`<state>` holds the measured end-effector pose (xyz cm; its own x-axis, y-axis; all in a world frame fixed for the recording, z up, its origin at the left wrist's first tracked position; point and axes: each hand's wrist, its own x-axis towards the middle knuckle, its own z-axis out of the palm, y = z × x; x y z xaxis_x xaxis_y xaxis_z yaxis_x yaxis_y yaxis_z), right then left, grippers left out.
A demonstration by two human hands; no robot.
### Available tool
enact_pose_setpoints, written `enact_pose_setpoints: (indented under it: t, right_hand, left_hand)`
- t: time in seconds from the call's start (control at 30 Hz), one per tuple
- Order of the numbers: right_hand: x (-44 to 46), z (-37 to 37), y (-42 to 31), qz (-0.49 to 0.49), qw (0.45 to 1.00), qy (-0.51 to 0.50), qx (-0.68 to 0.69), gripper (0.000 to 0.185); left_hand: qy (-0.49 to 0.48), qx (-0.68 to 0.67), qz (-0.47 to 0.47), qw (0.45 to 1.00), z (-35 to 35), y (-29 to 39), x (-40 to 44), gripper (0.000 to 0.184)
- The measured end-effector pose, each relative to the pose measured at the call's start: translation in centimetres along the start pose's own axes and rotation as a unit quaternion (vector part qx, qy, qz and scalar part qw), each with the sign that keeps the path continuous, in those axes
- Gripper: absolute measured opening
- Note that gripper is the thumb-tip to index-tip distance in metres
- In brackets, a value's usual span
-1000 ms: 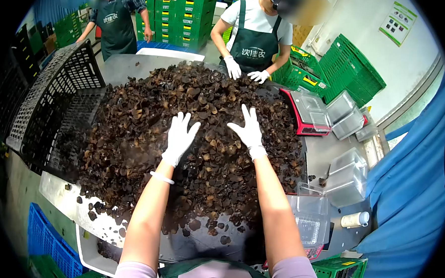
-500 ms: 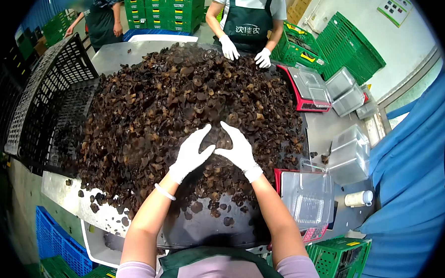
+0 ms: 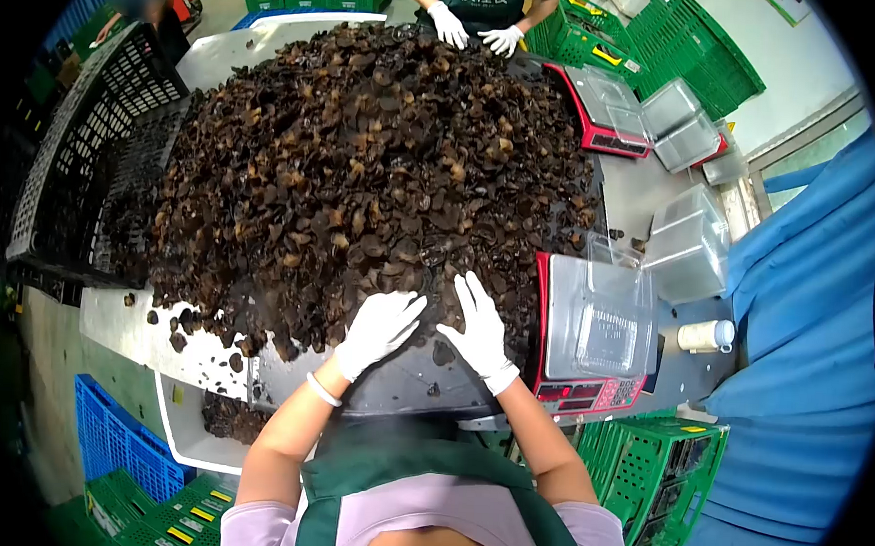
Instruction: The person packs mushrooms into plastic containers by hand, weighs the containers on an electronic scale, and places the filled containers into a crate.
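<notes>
A wide heap of dark brown wood ear mushrooms [image 3: 364,172] covers most of the metal table [image 3: 301,379]. My left hand [image 3: 380,335], in a white glove, lies at the near edge of the heap with its fingers stretched out toward the right. Opposite it, my right hand [image 3: 474,335], gloved as well, points its extended fingers away from me and touches the mushrooms. Between the two hands is a gap with a few mushroom pieces; neither hand has anything gripped.
Red scales [image 3: 591,329] with clear plastic boxes stand on the right, near a white bottle [image 3: 705,335]. A black crate [image 3: 81,160] sits at left. Below the table edge is a white bin [image 3: 182,423]. Across the heap are a co-worker's gloved hands [image 3: 448,25].
My hands have come back toward me, from over the heap to its near edge, and their fingertips are slightly farther apart. The view has tilted downward.
</notes>
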<state>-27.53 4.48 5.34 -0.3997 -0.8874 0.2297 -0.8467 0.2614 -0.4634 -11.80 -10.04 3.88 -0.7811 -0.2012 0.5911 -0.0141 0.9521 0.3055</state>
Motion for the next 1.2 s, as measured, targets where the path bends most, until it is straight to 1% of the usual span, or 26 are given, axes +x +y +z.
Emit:
enact_pose_setpoints:
  t: [0.03,0.07,0.1,0.13,0.17,0.23,0.3,0.33,0.37,0.43,0.47,0.5,0.57,0.63,0.7,0.73,0.77,0.83,0.87,0.9,0.97,1.0,1.07,1.1,1.17,1.2]
  right_hand:
    - [-1.4,0.2,0.0,0.037,0.999,-0.028,0.024,0.096]
    - [-2.8,0.4,0.2,0.037,0.997,-0.009,0.066,0.093]
    - [-4.1,0.6,0.3,0.043,0.997,-0.013,0.066,0.093]
    - [-5.1,0.5,0.1,0.075,0.991,-0.021,0.106,0.090]
    - [-5.9,0.4,0.1,0.105,0.984,-0.027,0.144,0.088]
    - [-7.0,0.1,0.0,0.114,0.978,-0.029,0.173,0.084]
    - [-7.8,0.0,-0.3,0.098,0.967,0.015,0.233,0.081]
    - [-8.0,-0.5,-1.1,0.128,0.957,0.013,0.261,0.075]
    - [-8.4,-0.4,-1.1,0.129,0.957,0.011,0.260,0.075]
    - [-9.4,-0.2,-1.1,0.080,0.984,-0.021,0.157,0.070]
    - [-10.0,-0.1,-1.3,0.094,0.986,-0.033,0.137,0.065]
    - [-10.5,-0.1,-1.4,0.091,0.986,-0.037,0.136,0.065]
    - [-11.3,-0.3,-1.4,0.107,0.990,-0.046,0.078,0.067]
    - [-11.5,-0.9,-1.5,0.114,0.988,-0.031,0.099,0.065]
    - [-11.0,-1.7,-1.8,0.107,0.994,-0.015,-0.002,0.060]
    - [-10.5,-1.6,-1.7,0.073,0.997,0.031,-0.017,0.054]
    - [-9.6,-1.7,-1.9,0.055,0.996,0.065,0.001,0.046]
    - [-7.9,-0.6,-1.9,0.051,0.997,0.051,0.029,0.040]
    - [-6.9,0.4,-1.9,0.038,0.996,0.075,0.012,0.036]
    - [-6.1,1.2,-1.9,0.016,0.996,0.083,-0.037,0.034]
    - [-4.8,1.8,-2.2,0.022,0.985,0.035,-0.169,0.028]
    - [-4.9,2.3,-1.9,0.021,0.985,0.035,-0.169,0.028]
    - [-5.1,3.2,-0.8,0.007,0.988,0.039,-0.151,0.028]
    - [-5.5,3.1,0.0,-0.003,0.995,0.077,-0.066,0.020]
    - [-6.1,2.4,0.8,0.050,0.989,0.085,0.111,0.015]
    - [-6.4,2.0,1.2,0.064,0.986,0.075,0.136,0.011]
  left_hand:
    - [-0.110,-0.014,-0.054,0.992,-0.3,0.6,-1.4,0.040]
    - [-0.124,-0.022,-0.058,0.990,-0.4,1.1,-2.6,0.038]
    - [-0.138,-0.031,-0.062,0.988,-0.5,1.5,-3.7,0.037]
    - [-0.142,-0.035,-0.062,0.987,-0.9,2.0,-4.7,0.037]
    - [-0.123,-0.035,-0.048,0.991,-1.3,2.6,-5.6,0.037]
    - [-0.105,-0.037,-0.034,0.993,-2.1,3.4,-6.9,0.037]
    - [-0.115,-0.022,-0.012,0.993,-2.9,4.3,-8.0,0.039]
    - [-0.123,-0.015,-0.015,0.992,-3.5,4.8,-8.4,0.041]
    - [-0.123,-0.016,-0.017,0.992,-3.6,4.9,-8.8,0.041]
    - [-0.109,-0.068,-0.024,0.991,-4.0,5.1,-9.6,0.042]
    - [-0.106,-0.051,-0.037,0.992,-4.5,5.5,-9.9,0.041]
    - [-0.108,-0.055,-0.062,0.991,-4.8,5.5,-10.4,0.040]
    - [-0.117,-0.052,-0.101,0.987,-5.4,5.2,-11.6,0.038]
    - [-0.091,-0.030,-0.120,0.988,-5.6,5.0,-12.7,0.037]
    - [-0.071,-0.033,-0.145,0.986,-5.5,4.9,-13.6,0.038]
    - [-0.068,-0.035,-0.155,0.985,-5.6,5.1,-13.5,0.037]
    - [-0.067,-0.035,-0.157,0.985,-5.5,5.2,-13.4,0.037]
    - [-0.056,-0.038,-0.157,0.985,-5.2,5.4,-13.2,0.037]
    - [-0.058,-0.048,-0.166,0.983,-5.0,5.6,-13.0,0.037]
    - [-0.056,-0.047,-0.167,0.983,-5.1,5.8,-12.7,0.037]
    - [-0.053,-0.054,-0.177,0.981,-5.4,6.0,-12.3,0.036]
    - [-0.053,-0.053,-0.178,0.981,-5.6,6.0,-12.4,0.036]
    - [-0.027,-0.047,-0.195,0.979,-6.1,5.9,-12.8,0.034]
    - [-0.026,-0.042,-0.214,0.975,-6.4,5.9,-13.2,0.032]
    - [-0.008,-0.053,-0.244,0.968,-7.9,6.0,-13.3,0.029]
    - [0.007,-0.063,-0.260,0.964,-8.4,6.1,-13.5,0.028]
